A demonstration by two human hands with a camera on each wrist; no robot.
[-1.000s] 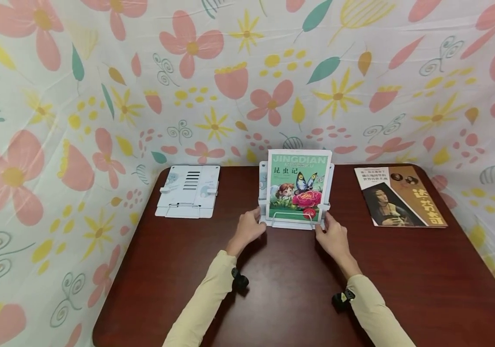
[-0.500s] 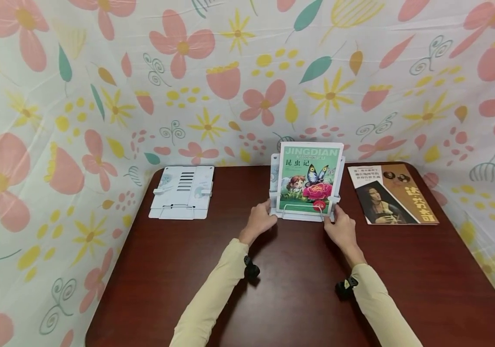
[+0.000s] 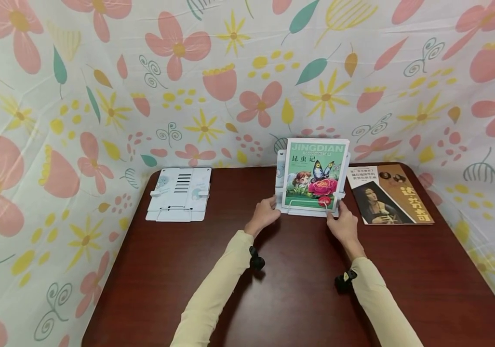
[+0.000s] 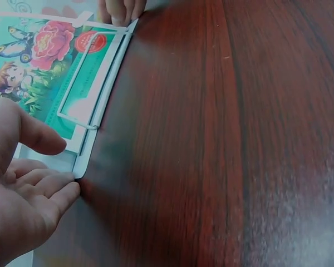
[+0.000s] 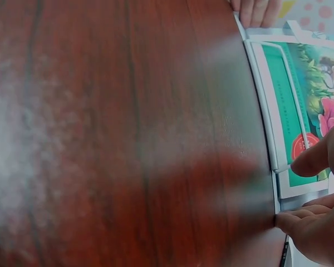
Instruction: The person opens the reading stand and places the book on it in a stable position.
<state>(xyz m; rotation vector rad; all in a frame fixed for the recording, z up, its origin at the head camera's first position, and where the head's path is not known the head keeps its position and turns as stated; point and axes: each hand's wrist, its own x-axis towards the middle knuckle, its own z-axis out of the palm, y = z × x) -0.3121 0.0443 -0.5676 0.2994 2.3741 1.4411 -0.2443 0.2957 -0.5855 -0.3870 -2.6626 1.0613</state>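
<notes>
A green-covered children's book (image 3: 316,178) with a butterfly and a pink flower leans upright on a white book stand (image 3: 279,168). A wire holder (image 4: 73,83) crosses the front of the book's lower part. My left hand (image 3: 262,215) grips the stand's lower left corner; in the left wrist view its fingers (image 4: 50,186) are at the lower edge and the thumb is over the front. At the lower right corner my right hand (image 3: 344,224) holds the stand the same way, its thumb (image 5: 314,158) close to the wire.
Another white book stand (image 3: 179,193) lies folded flat at the back left of the dark brown table (image 3: 212,250). A brown and white book (image 3: 390,195) with a portrait lies at the back right. Behind hangs a flowered cloth (image 3: 230,120).
Both hands have moved the stand with the green book to the right and a little back, nearer the portrait book. The view has shifted slightly too.
</notes>
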